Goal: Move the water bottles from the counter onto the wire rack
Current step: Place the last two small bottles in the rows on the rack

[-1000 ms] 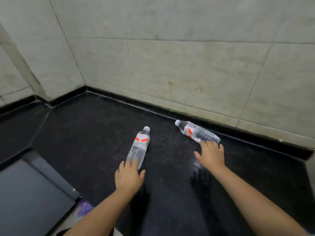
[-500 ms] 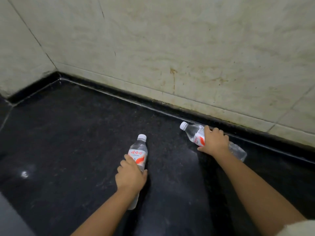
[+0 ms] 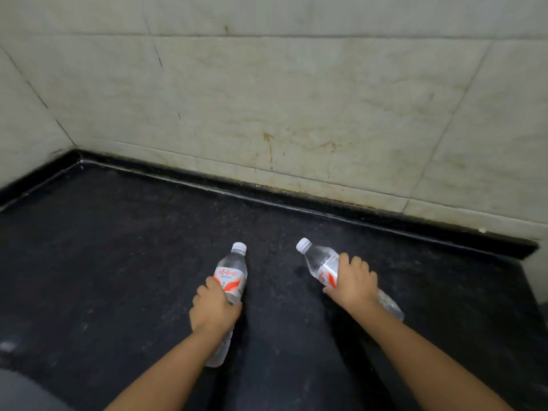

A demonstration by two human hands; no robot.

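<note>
Two clear water bottles with white caps and red-and-white labels are on the black counter point(image 3: 103, 262). My left hand point(image 3: 213, 311) is wrapped around the middle of the left bottle point(image 3: 232, 271), whose cap points away from me. My right hand point(image 3: 353, 281) grips the right bottle point(image 3: 318, 259) over its label; that bottle slants with its cap to the upper left and its base showing behind my wrist. Whether either bottle is off the counter I cannot tell. The wire rack is out of view.
A stained pale tiled wall point(image 3: 296, 114) rises behind the counter, with a raised black lip point(image 3: 267, 194) along its base. The walls meet in a corner at the far left. The counter's right end point(image 3: 530, 262) stops short of the frame edge.
Both hands went from hovering just short of the bottles to closing around them. The right bottle has shifted nearer to me and away from the back lip. The view has tilted and moved closer.
</note>
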